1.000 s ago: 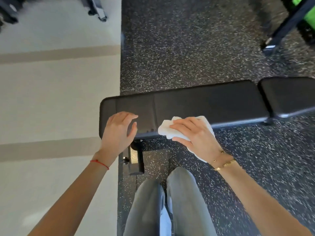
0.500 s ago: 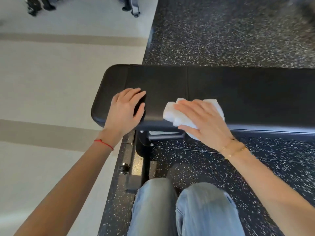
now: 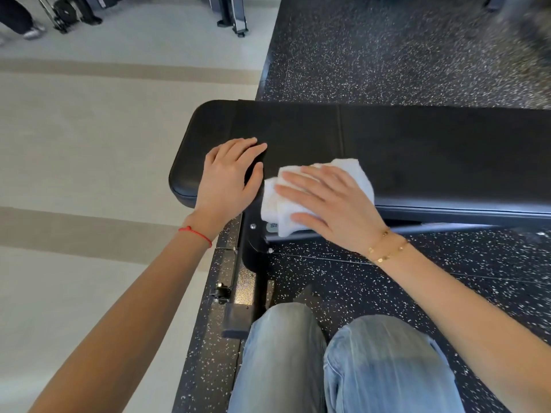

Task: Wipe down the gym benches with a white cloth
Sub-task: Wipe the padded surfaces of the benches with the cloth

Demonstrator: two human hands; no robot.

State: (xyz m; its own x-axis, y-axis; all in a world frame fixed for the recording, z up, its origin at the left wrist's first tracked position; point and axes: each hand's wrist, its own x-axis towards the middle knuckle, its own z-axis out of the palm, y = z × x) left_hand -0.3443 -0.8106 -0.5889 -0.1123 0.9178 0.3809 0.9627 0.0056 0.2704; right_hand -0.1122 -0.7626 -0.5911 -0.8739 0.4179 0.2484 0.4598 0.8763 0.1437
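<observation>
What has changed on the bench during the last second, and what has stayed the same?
The right hand slid the white cloth from the near edge up onto the black bench top and flattened its fingers over it. The left hand stayed resting near the bench's end.

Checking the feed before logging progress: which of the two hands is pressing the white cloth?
The right hand, the one with gold chain bracelets, lies flat on the white cloth. The left hand, with a red string bracelet, rests bare on the black padded bench.
</observation>
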